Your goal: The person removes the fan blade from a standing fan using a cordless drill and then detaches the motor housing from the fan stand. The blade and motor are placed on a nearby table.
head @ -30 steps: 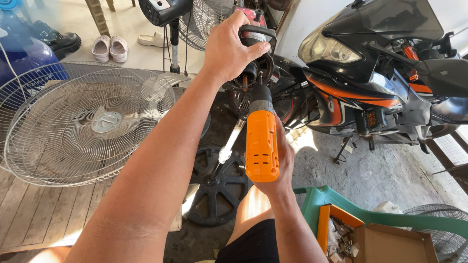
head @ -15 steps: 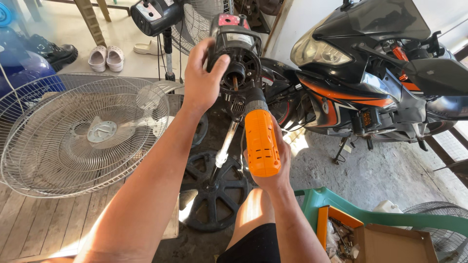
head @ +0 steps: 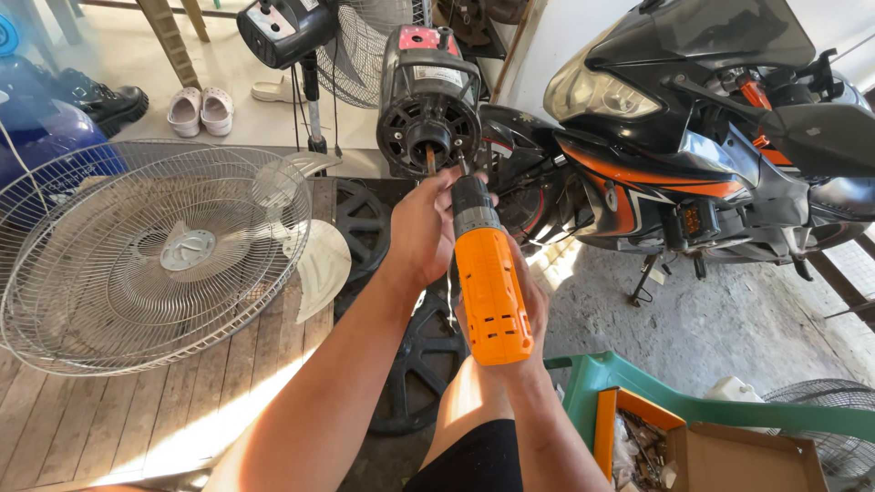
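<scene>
My right hand (head: 529, 305) grips an orange cordless drill (head: 492, 282) by its handle, with its tip pointed up at the lower front of a black fan motor housing (head: 428, 100). The housing stands upright with its shaft facing me. My left hand (head: 421, 228) wraps around the drill's grey chuck just below the motor. My bare knee shows under both arms.
A wire fan guard (head: 137, 255) with translucent blades (head: 314, 255) lies on wooden planks at left. Black round fan bases (head: 415, 364) lie on the ground. A black and orange motorcycle (head: 693, 137) stands at right. Lower right holds a green plastic chair (head: 720, 410) and a cardboard box (head: 729, 456). Shoes (head: 200, 109) sit at the back.
My left hand has come down off the fan motor housing and now holds the drill's chuck. The view has tilted so the motor sits lower in the frame.
</scene>
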